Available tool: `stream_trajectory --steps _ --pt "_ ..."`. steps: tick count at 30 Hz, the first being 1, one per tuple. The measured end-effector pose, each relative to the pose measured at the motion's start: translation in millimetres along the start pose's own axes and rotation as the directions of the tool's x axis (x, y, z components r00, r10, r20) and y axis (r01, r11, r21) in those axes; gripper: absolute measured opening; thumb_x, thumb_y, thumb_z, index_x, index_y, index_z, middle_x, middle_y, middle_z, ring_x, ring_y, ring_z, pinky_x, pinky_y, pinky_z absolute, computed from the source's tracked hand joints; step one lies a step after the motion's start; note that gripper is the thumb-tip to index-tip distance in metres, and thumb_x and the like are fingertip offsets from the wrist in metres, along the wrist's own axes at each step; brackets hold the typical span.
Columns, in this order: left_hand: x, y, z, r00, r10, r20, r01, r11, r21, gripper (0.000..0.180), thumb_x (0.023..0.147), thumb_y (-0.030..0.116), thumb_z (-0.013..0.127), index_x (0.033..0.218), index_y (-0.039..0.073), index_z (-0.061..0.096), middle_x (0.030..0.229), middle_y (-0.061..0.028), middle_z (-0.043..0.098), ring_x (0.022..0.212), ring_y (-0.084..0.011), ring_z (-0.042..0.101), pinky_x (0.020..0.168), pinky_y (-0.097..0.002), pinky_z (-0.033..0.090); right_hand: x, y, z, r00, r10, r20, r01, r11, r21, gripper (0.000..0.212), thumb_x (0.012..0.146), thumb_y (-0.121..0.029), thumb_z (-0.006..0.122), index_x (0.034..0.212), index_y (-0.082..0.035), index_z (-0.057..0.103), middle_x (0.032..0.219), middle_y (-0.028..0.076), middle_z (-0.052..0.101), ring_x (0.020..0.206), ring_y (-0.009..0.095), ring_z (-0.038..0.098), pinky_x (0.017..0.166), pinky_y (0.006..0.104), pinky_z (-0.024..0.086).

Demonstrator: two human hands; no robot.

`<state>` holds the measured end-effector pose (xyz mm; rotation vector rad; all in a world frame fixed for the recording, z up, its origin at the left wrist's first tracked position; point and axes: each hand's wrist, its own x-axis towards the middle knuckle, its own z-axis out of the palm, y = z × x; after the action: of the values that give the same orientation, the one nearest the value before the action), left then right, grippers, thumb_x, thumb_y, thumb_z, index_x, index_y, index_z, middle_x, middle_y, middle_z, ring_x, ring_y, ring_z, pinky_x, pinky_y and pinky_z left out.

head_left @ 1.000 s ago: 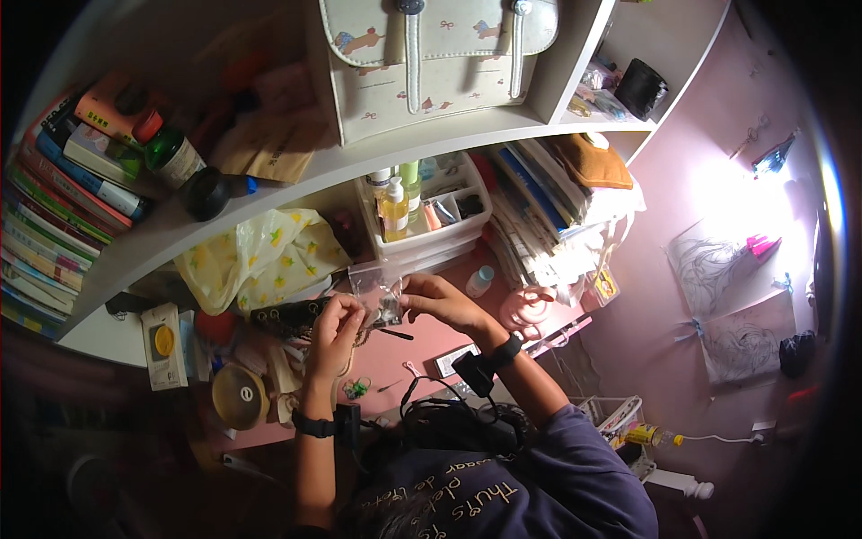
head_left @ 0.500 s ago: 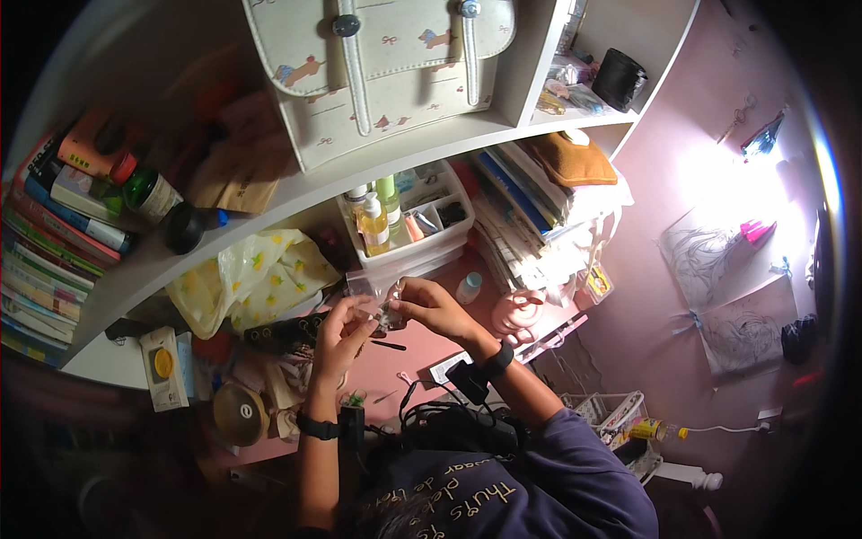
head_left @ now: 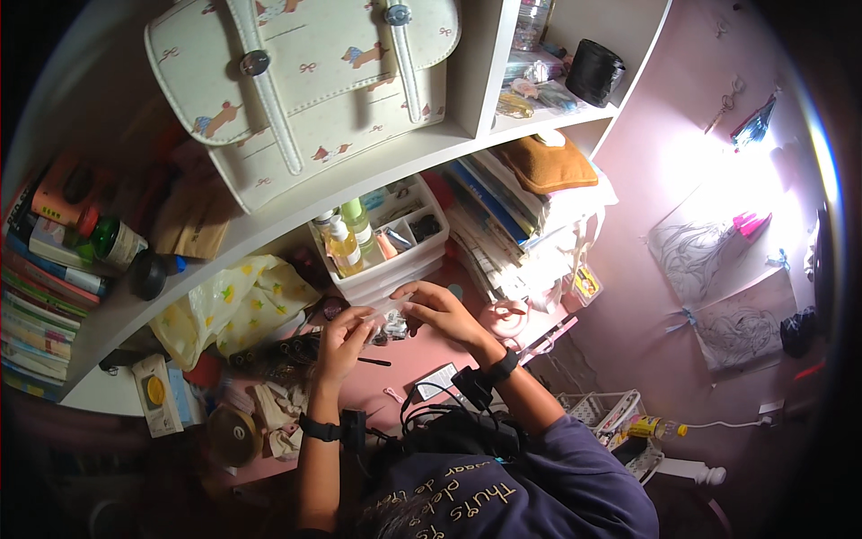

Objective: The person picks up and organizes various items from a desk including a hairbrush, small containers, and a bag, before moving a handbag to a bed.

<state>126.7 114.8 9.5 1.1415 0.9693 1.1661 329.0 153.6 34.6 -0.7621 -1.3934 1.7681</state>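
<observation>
Over the pink desk (head_left: 382,386), a small clear plastic bag (head_left: 392,327) with shiny whitish bits in it hangs between my hands. My left hand (head_left: 343,343) pinches one side of the bag near its top. The fingers of my right hand (head_left: 442,314) are closed on the opposite side. What exactly the bag contains is too small to make out. Just below the bag, a thin black stick (head_left: 374,362) lies on the desk. Each wrist wears a black band with a small device.
Behind my hands stands a white organizer (head_left: 382,278) with bottles. Stacked papers (head_left: 485,242) are at its right, a yellow-patterned plastic bag (head_left: 238,310) at its left. A shelf holding a white satchel (head_left: 323,117) overhangs the desk. A tape roll (head_left: 235,435) sits at the left.
The view has shifted, so the shelf and satchel appear further left and larger. Both hands still grip the small bag, now lower and spread flatter between the fingers, its contents hanging below.
</observation>
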Motion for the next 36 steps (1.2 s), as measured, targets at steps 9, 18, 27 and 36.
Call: stream_trajectory --steps 9,18,27,36 --pt "28 12 30 0.999 -0.023 0.036 0.020 0.995 0.096 0.014 0.087 0.002 0.050 0.097 -0.002 0.059 0.078 -0.0002 0.058 0.069 -0.0041 0.050 0.064 -0.0180 0.041 -3 5 -37 0.998 -0.062 0.024 0.063 0.997 -0.042 0.019 0.088 -0.006 0.051 0.105 0.001 0.057 0.094 0.004 0.060 0.079 0.010 0.054 0.072 0.0252 0.046" --pt "39 8 37 0.999 0.002 0.034 -0.003 1.000 0.024 0.018 0.090 0.007 0.047 0.102 -0.002 0.057 0.075 -0.0019 0.057 0.067 -0.0069 0.052 0.066 -0.0230 0.048 4 -1 -50 0.996 0.058 -0.073 -0.054 0.997 0.057 0.017 0.090 -0.011 0.051 0.096 0.001 0.061 0.082 0.000 0.058 0.073 0.006 0.050 0.066 0.0205 0.043" --pt "9 3 -2 0.992 0.062 -0.111 -0.054 0.996 0.073 0.018 0.091 0.008 0.045 0.103 0.000 0.054 0.077 -0.0064 0.060 0.071 -0.0121 0.059 0.067 -0.0244 0.049 86 -2 -87 0.889 -0.287 -0.356 0.293 0.955 -0.038 0.013 0.079 0.003 0.052 0.092 0.000 0.054 0.081 0.003 0.057 0.074 0.010 0.054 0.066 0.0229 0.045" --pt "-65 12 -57 0.873 0.085 -0.480 0.039 0.970 0.241 0.021 0.092 0.016 0.048 0.100 0.000 0.058 0.077 -0.0062 0.060 0.070 -0.0131 0.058 0.066 -0.0257 0.048 157 -4 -124 0.801 -0.549 -0.237 0.175 0.595 -0.784 0.012 0.064 -0.004 0.060 0.075 -0.005 0.058 0.075 0.010 0.059 0.075 0.025 0.056 0.066 0.0328 0.044"
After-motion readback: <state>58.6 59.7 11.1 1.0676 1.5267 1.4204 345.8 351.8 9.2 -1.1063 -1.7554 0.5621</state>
